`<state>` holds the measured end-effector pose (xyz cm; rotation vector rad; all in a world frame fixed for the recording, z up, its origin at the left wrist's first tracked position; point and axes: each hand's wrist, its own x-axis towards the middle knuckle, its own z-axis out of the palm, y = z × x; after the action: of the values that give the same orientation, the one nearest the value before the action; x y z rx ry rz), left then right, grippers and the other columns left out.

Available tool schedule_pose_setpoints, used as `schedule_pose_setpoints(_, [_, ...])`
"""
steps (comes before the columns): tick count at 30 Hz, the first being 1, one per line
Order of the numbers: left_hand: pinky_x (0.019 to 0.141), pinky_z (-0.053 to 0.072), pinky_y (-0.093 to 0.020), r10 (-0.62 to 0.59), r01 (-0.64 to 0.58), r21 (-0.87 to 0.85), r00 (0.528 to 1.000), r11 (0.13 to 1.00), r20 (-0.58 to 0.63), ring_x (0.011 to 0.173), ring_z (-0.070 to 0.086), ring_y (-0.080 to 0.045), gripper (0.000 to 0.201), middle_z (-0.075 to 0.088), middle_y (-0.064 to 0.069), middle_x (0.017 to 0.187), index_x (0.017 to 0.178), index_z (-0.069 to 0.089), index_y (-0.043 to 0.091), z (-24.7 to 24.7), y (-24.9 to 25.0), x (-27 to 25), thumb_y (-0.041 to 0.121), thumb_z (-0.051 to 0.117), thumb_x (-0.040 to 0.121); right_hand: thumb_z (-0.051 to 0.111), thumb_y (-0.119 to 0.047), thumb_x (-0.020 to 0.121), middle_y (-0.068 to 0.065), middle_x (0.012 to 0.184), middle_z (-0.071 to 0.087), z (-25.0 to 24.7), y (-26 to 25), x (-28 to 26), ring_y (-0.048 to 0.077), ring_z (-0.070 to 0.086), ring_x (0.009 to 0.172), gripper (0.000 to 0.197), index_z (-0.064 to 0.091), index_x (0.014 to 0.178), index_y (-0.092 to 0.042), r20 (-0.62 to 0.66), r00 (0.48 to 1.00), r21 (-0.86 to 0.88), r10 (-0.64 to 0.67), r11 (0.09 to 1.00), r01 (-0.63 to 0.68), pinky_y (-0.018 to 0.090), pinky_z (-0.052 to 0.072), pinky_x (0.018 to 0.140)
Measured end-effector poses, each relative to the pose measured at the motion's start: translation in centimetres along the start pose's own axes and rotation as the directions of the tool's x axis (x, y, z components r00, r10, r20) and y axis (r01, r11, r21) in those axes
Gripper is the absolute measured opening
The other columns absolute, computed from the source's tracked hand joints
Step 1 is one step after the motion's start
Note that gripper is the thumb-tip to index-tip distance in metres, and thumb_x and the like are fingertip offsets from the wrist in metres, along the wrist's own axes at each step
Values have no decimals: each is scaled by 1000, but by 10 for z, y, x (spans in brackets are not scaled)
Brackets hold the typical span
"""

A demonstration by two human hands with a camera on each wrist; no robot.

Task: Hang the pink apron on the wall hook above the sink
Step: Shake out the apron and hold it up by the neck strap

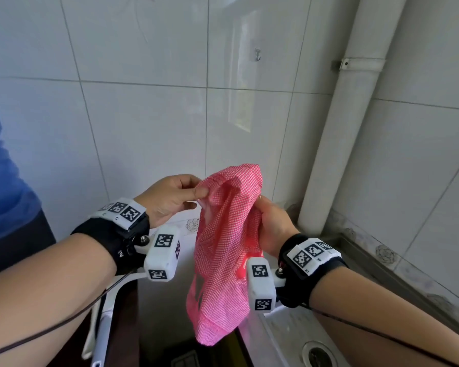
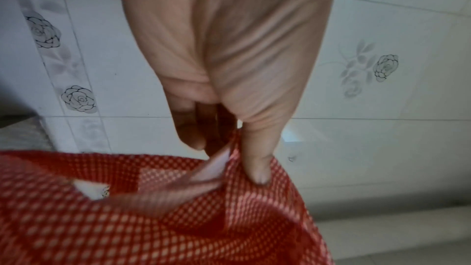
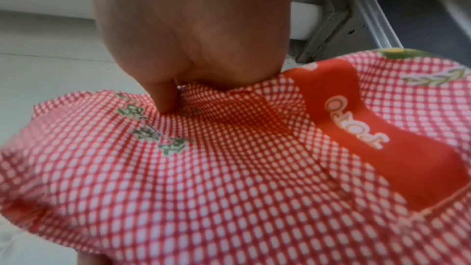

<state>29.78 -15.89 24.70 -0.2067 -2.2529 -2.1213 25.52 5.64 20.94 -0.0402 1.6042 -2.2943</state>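
The pink checked apron hangs bunched in mid-air in front of the tiled wall, held by both hands. My left hand pinches its upper left edge between thumb and fingers; the left wrist view shows my left hand pinching the apron's edge. My right hand grips the apron's right side, its fingers buried in the folds. In the right wrist view, my right hand is curled into the apron. A small metal wall hook sits high on the tiles, well above the apron.
A white drain pipe runs down the corner at right, with a bracket. The steel sink with its drain lies at lower right. A person in blue stands at the left edge.
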Motion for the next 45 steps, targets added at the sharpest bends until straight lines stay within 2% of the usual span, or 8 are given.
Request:
schedule_pose_setpoints(4, [63, 48, -26, 83, -81, 19, 982, 997, -169, 62, 62, -12, 15, 66, 5, 65, 76, 63, 20, 3, 15, 0, 23, 61, 90, 46, -30, 93, 18, 100, 62, -8, 4, 1, 30, 58, 86, 26, 60, 100, -9, -14, 1000, 20, 19, 1000, -19, 47, 43, 94])
schedule_pose_setpoints(11, [76, 49, -40, 286, -211, 202, 819, 956, -497, 70, 58, -17, 13, 65, 15, 63, 73, 70, 33, -23, 27, 8, 42, 67, 82, 50, -31, 94, 15, 99, 69, -22, 0, 1, 32, 65, 89, 26, 66, 89, -12, -162, 984, -48, -69, 997, 62, 48, 50, 94])
schedule_pose_setpoints(23, [61, 46, -27, 144, 56, 679, 961, 732, -235, 72, 59, -20, 46, 66, -6, 96, 107, 58, 20, -31, 45, 3, 28, 84, 70, 45, -38, 94, 2, 96, 65, -38, -18, 0, 31, 59, 109, 35, 67, 71, -25, -335, 925, -79, -181, 983, 163, 52, 43, 103])
schedule_pose_setpoints(30, [62, 44, -29, 297, 121, 730, 859, 673, -416, 79, 60, -24, 22, 68, -9, 97, 98, 67, 12, -28, 45, 4, 4, 50, 86, 50, -33, 93, 11, 121, 63, -37, -21, 2, 28, 60, 106, 36, 63, 116, -9, -363, 905, -63, -221, 975, 213, 52, 45, 102])
schedule_pose_setpoints(33, [70, 42, -35, 287, 151, 682, 827, 716, -484, 81, 54, -28, 30, 65, -19, 98, 100, 65, 2, -27, 51, 5, 14, 37, 95, 54, -35, 86, 11, 112, 70, -39, -14, 4, 30, 64, 104, 27, 70, 93, -15, -380, 916, 9, -125, 990, 138, 48, 48, 98])
schedule_pose_setpoints(37, [83, 45, -39, 222, 153, 561, 811, 814, -542, 90, 58, -34, 42, 64, -20, 99, 96, 60, -1, -25, 60, 6, 27, 28, 95, 53, -26, 92, 10, 83, 71, -29, -3, -6, 26, 66, 76, 23, 67, 85, -9, -133, 990, 98, 49, 995, -37, 40, 53, 81])
schedule_pose_setpoints(40, [84, 54, -50, 129, 113, 394, 833, 912, -538, 94, 63, -37, 39, 65, -19, 92, 88, 59, 8, -14, 67, 5, 32, 28, 91, 53, -27, 93, 14, 103, 69, -17, 8, -19, 23, 65, 83, 30, 64, 104, -2, 266, 941, -225, 207, 963, -149, 39, 51, 87])
schedule_pose_setpoints(45, [71, 55, -23, 132, -15, 258, 888, 966, -442, 85, 64, -21, 37, 67, -7, 93, 112, 65, 7, 7, 76, 7, 15, 33, 96, 50, -47, 93, -1, 92, 67, -2, -2, -29, 15, 63, 84, 32, 65, 93, -20, 364, 866, -628, 344, 777, -44, 36, 44, 82])
